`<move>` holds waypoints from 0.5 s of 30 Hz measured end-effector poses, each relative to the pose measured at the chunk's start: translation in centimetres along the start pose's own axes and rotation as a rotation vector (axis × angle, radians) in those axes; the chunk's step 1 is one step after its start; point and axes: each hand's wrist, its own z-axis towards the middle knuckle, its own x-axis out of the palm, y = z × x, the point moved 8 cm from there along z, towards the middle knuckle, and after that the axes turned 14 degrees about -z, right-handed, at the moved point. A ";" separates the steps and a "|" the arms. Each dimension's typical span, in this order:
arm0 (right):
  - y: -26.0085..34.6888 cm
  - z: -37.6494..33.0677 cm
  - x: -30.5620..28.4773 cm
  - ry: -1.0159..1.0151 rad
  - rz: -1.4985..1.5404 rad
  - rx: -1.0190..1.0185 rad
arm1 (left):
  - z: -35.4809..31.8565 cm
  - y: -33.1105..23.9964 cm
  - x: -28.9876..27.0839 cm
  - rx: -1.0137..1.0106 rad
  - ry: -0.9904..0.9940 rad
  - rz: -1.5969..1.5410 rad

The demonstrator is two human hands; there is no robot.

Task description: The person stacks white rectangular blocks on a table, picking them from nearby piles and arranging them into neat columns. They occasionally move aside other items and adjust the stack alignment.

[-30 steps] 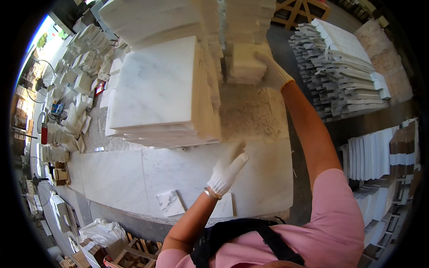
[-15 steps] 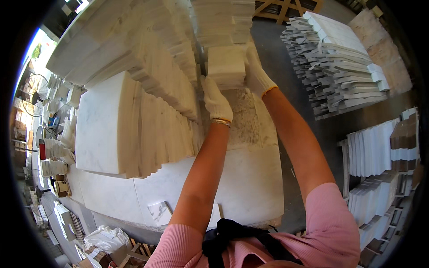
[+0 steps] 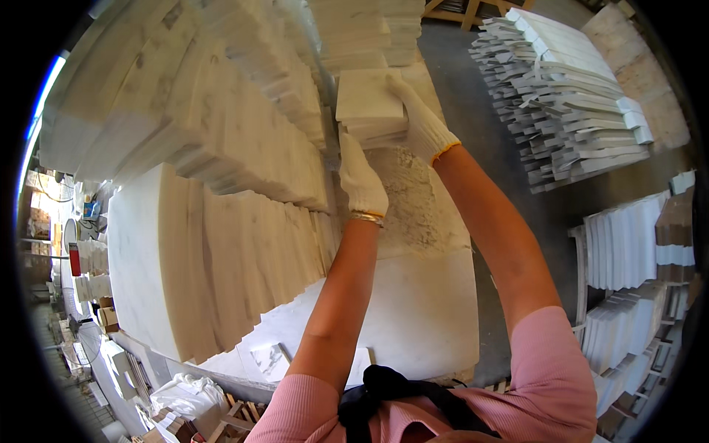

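The left hand (image 3: 362, 181), white-gloved, is unclenched, its fingers stretched forward and held together along the near left corner of a small stack of pale stone tiles (image 3: 369, 96); its fingertips come up to the lower tiles, though firm pressure cannot be judged. The right hand (image 3: 422, 122), gloved alike, lies along the right side of that stack, its forward end reaching over the upper edge of the top tile; some fingers are hidden, so I cannot tell whether it grips. The small stack sits between the two hands, toward the far end of the desk (image 3: 428, 317), with the top tile jutting left beyond those beneath. A patch of rough grit (image 3: 406, 192) lies on the near side of it, a large stack of slabs (image 3: 251, 266) stands left of the left forearm, and a taller stack (image 3: 351, 37) rises behind.
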 end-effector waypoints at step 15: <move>0.4 2.0 1.3 0.194 0.110 -0.112 | -2.1 -1.4 0.0 0.182 0.005 0.548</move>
